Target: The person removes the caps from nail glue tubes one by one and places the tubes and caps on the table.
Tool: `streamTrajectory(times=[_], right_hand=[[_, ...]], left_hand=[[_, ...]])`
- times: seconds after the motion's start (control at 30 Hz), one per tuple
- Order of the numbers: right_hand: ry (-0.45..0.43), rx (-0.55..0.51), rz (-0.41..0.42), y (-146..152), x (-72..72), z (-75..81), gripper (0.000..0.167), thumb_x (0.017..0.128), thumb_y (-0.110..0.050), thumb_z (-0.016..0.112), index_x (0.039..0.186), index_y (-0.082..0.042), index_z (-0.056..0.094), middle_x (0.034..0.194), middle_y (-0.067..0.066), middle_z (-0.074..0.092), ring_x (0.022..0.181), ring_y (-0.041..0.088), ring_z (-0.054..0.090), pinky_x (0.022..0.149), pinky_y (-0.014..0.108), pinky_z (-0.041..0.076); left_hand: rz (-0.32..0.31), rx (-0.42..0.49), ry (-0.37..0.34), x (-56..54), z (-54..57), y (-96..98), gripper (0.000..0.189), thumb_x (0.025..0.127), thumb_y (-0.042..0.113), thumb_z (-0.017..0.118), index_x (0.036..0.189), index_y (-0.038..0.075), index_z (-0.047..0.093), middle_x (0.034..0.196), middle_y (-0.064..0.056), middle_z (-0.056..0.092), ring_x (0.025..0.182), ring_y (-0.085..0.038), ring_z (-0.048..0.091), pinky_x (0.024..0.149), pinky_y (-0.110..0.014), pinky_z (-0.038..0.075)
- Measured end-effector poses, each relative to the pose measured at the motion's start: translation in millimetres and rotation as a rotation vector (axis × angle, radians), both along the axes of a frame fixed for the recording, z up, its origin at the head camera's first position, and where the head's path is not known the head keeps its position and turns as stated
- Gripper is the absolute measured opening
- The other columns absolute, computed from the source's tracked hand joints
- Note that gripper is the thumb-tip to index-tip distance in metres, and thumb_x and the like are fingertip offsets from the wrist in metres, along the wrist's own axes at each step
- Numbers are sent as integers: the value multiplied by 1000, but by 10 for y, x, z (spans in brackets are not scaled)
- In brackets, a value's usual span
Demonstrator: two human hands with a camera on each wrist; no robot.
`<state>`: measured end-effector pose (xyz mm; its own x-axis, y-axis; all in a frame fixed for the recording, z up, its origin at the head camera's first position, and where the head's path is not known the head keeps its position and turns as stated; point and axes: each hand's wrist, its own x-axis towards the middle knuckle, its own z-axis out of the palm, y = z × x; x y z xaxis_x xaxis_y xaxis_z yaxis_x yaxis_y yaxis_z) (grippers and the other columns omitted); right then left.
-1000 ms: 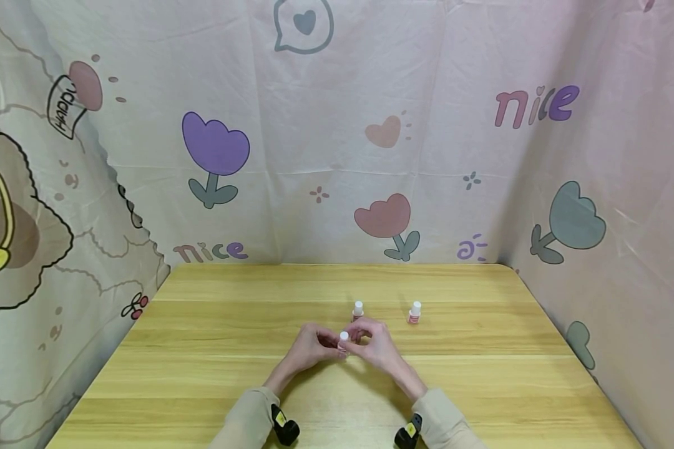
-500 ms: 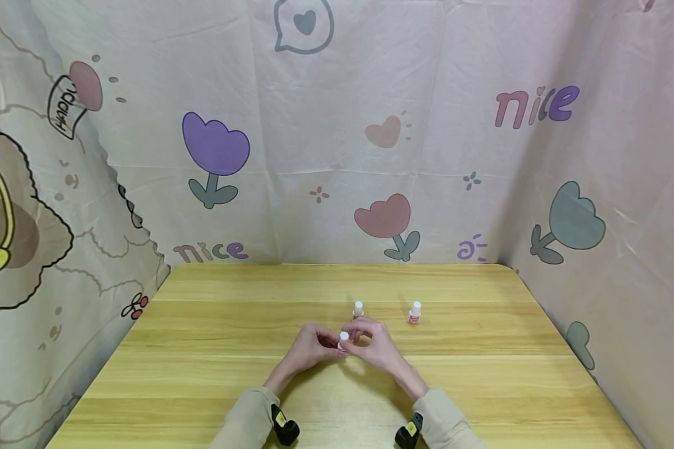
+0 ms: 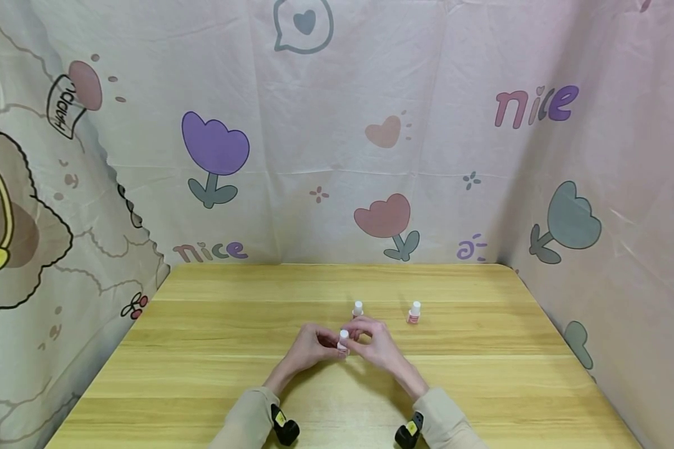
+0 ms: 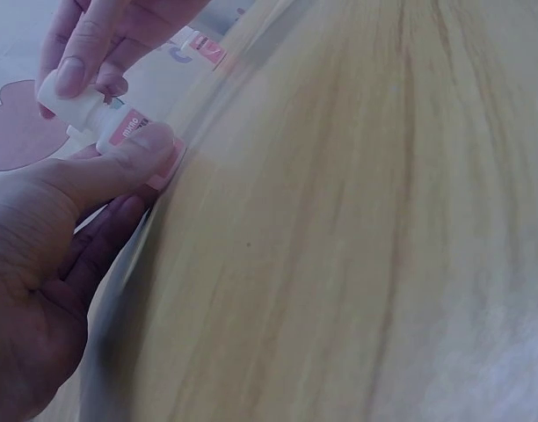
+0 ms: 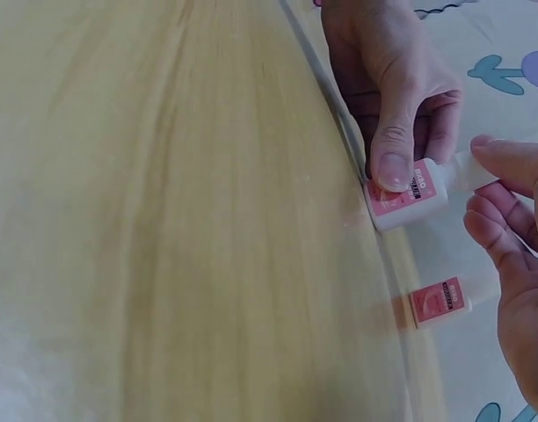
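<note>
A small white bottle with a pink label (image 5: pixel 411 195) stands upright on the table between the two hands. My left hand (image 3: pixel 310 347) grips its lower body, the thumb lying across the label in both wrist views. At the top, my right hand (image 3: pixel 377 344) pinches the white cap (image 4: pixel 69 101) between thumb and fingers. In the head view the cap shows between the fingertips, while the hands partly cover the bottle's body. Just behind my right hand is a second such bottle (image 3: pixel 358 308), its lower part hidden by the fingers.
A third bottle of the same kind (image 3: pixel 414 313) stands farther right on the wood-grain table (image 3: pixel 230 312). Patterned cloth (image 3: pixel 314 149) hangs behind the table and along both sides. Each wrist carries a small black camera, such as the left camera (image 3: pixel 284 427).
My right thumb and fingers have shifted slightly at the cap, which shows a little more and slightly higher. My left hand stays in place around the bottle.
</note>
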<state>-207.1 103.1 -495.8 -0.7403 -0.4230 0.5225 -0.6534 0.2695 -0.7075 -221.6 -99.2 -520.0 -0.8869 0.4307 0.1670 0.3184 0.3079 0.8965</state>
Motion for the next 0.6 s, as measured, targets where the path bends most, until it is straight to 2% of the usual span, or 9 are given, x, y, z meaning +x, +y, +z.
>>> streamTrajectory(times=[0.17,0.23,0.3,0.4,0.5,0.6], right_hand=[[21,6,13,-18,120,237,21,80,12,74,101,9,72,87,23,70,73,34,66,71,45,60],[36,2,12,-24,146,286,20,80,12,74,100,9,72,88,23,71,72,33,66,70,44,60],[45,-3,5,-30,133,260,20,80,13,74,100,9,72,89,24,71,72,34,66,70,44,60],[49,-7,-12,-30,67,135,20,81,11,75,100,8,73,90,22,72,72,32,66,69,43,60],[58,-13,-19,-17,-6,21,20,82,7,76,102,5,73,91,18,72,73,23,66,71,35,60],[63,-24,-13,0,-35,-8,21,83,3,77,104,3,74,92,14,73,75,13,65,73,28,59]], left_hand=[[-5,20,-1,-2,-7,2,15,76,12,88,88,7,80,84,-12,79,70,-5,68,66,-18,55],[-3,27,0,-2,-10,0,15,76,11,88,88,7,80,84,-12,79,70,-4,68,66,-18,55],[0,28,2,-1,-12,-3,16,76,11,88,89,7,80,85,-12,79,70,-4,69,66,-18,56],[5,28,3,4,-8,-8,17,76,10,88,90,7,80,86,-12,79,71,-3,68,67,-19,56],[5,29,2,8,-1,-11,17,76,9,87,91,6,80,86,-12,79,71,-4,69,67,-19,56],[8,32,1,11,3,-15,17,77,10,87,92,6,80,87,-12,79,71,-5,69,67,-19,56]])
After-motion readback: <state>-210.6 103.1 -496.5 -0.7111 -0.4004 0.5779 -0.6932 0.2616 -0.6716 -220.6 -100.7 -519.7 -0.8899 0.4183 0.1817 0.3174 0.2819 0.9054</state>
